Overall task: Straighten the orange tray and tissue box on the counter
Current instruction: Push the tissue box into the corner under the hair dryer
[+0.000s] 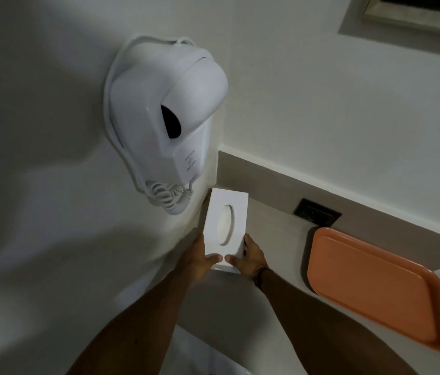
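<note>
A white wall-mounted hair dryer (pixel 164 115) hung in the upper left. Below it, at center, the left hand (pixel 200 259) and the right hand (pixel 250 257) clasped the near end of the white tissue box (pixel 225 226) from both sides on the counter (pixel 275 239). The orange tray (pixel 375 288) lay well apart at lower right.

Both arms stretched forward from the lower edge, forearms bare, converging. Left hand (pixel 200 257) cupped against one long side of something held between the hands, thumb laid across its near end. Right hand (pixel 250 257) clasped on the opposite side, thumb pointing inward, dark band at the wrist.
</note>
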